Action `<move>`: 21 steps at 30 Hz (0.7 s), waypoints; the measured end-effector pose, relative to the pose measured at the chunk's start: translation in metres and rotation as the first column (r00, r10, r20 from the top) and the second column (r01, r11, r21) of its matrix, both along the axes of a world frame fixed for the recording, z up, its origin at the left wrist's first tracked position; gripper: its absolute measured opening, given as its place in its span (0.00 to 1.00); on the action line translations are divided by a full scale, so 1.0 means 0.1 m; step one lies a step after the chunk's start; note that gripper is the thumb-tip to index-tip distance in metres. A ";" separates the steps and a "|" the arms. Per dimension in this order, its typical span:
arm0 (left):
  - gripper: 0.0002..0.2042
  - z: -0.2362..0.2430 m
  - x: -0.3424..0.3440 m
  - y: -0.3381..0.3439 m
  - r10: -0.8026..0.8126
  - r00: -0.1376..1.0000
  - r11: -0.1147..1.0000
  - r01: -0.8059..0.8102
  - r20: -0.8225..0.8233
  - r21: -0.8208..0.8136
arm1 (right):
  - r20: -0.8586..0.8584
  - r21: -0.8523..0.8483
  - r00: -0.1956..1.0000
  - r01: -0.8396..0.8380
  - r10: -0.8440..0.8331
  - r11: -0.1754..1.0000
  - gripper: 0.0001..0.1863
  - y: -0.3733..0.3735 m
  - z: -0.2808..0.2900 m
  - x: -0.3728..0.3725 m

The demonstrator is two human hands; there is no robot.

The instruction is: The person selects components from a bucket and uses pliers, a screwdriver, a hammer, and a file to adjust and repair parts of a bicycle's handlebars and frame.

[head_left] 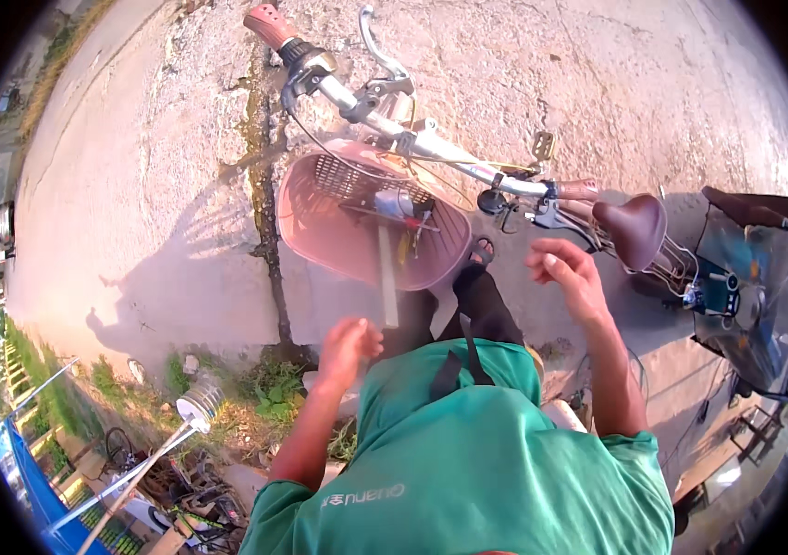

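Note:
A bicycle stands in front of me, its silver handlebar (431,143) slanting from far left to near right. Below the bar hangs a pink plastic basket (311,231) with a white-blue item (394,203) and some thin tools inside. Over its near rim juts a pale flat strip (388,277). My left hand (350,351) is curled closed just left of the strip's end, not touching it; its palm is hidden. My right hand (568,273) is raised beside the brown saddle (633,231), apart from it, fingers loosely bent, thumb apart, nothing visible in it.
At the right stands a dark-framed case with clear panels (755,296) behind the saddle. Cracked concrete (172,166) spreads ahead and left. Weeds (274,393), a pole with a pale cylinder (200,407), and a pile of bike parts (200,518) lie at the lower left.

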State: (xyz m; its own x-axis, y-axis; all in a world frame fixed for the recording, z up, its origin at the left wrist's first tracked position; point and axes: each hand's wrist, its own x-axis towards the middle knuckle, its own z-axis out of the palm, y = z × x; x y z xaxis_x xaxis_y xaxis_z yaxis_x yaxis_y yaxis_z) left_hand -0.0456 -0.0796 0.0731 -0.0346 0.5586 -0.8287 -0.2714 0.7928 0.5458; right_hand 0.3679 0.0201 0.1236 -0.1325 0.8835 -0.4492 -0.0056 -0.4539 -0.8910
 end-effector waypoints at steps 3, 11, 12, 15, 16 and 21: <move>0.10 0.01 -0.02 0.01 -0.170 0.985 0.985 0.170 -0.005 0.009 | 0.078 -0.357 0.969 0.246 -0.234 0.901 0.17 -1.20 -0.79 0.18; 0.13 0.30 1.17 0.36 -0.581 0.808 0.809 0.586 -0.099 0.045 | 0.149 -0.675 0.668 0.607 -0.729 0.420 0.14 -3.76 -2.19 0.54; 0.12 0.25 1.34 0.33 -0.581 0.809 0.811 0.585 -0.090 0.025 | 0.148 -0.709 0.687 0.575 -0.712 0.407 0.15 -4.01 -2.35 0.67; 0.08 0.08 1.65 0.07 -0.597 0.799 0.801 0.599 -0.069 0.015 | 0.175 -0.747 0.626 0.587 -0.760 0.312 0.16 -4.83 -2.64 1.17; 0.08 0.04 1.81 0.02 -0.600 0.798 0.798 0.602 -0.053 0.029 | 0.266 -0.726 0.607 0.637 -0.749 0.259 0.15 -4.97 -2.61 1.24; 0.07 0.10 2.97 0.15 -0.769 0.639 0.636 0.768 -0.023 0.079 | 0.322 -0.692 0.385 0.719 -0.865 0.062 0.14 -5.51 -2.63 1.35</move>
State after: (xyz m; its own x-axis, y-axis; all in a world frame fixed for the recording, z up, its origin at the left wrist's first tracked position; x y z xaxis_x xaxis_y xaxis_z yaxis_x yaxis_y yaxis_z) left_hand 0.2516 -0.0650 0.0833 0.4452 0.4378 -0.7811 0.4104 0.6755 0.6126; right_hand 0.5026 -0.5308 -0.1399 0.3241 -0.0544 -0.9445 -0.8440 -0.4677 -0.2626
